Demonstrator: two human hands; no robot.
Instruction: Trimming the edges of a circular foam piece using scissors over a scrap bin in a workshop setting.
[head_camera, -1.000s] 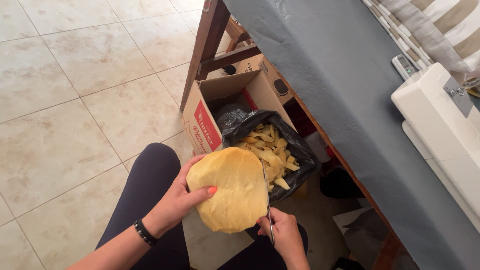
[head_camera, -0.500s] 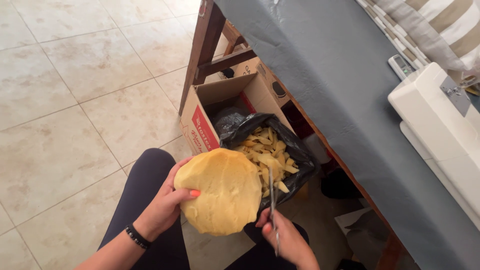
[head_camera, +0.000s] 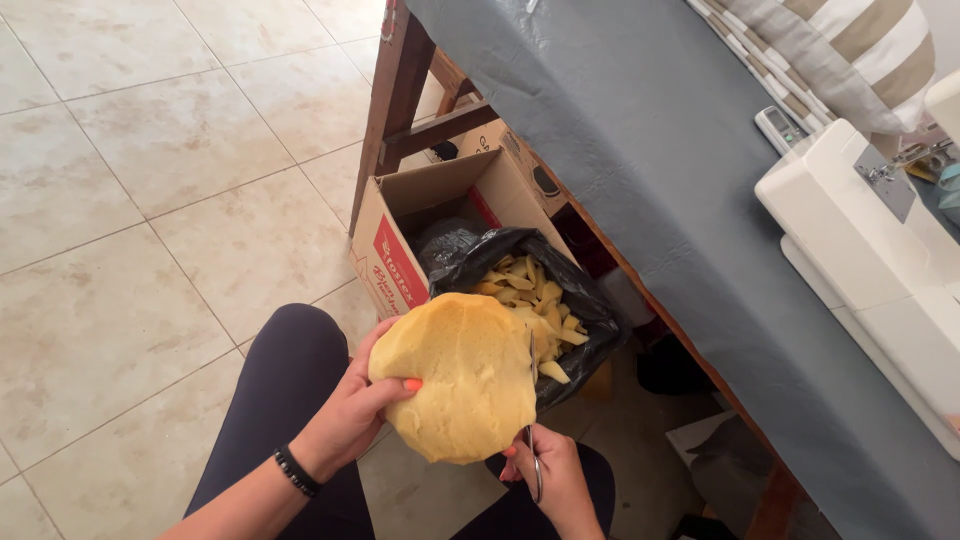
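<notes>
While the left hand (head_camera: 350, 415) grips the round yellow foam piece (head_camera: 460, 375) from its left edge, thumb on the domed face and fingers curled behind it, the right hand (head_camera: 555, 480) is closed around the handles of a pair of metal scissors (head_camera: 532, 420). Scissor blades point up along the foam's right edge; whether they are cutting into it or just lying against it can't be told. Foam piece sits above the person's lap, between both hands, tilted with the dome towards the camera. A black bracelet (head_camera: 295, 470) is on the left wrist. Dark trousers (head_camera: 285, 385) cover both knees below the hands.

Just beyond the foam: a black plastic bag (head_camera: 590, 310) holding yellow foam offcuts (head_camera: 530, 295), open at the top. The bag is partly in, partly beside an open brown cardboard box (head_camera: 390, 255) with a red panel on its side, standing on the beige tiled floor (head_camera: 130, 200). Box is tucked under the edge of the tabletop (head_camera: 640, 130), which is covered with grey cloth and carried on a dark wooden frame (head_camera: 395, 95).

On the tabletop, far right: a white sewing machine (head_camera: 870, 250), a small white remote control (head_camera: 780, 128) next to it, and a beige-and-white striped cushion (head_camera: 850, 50) behind that.
</notes>
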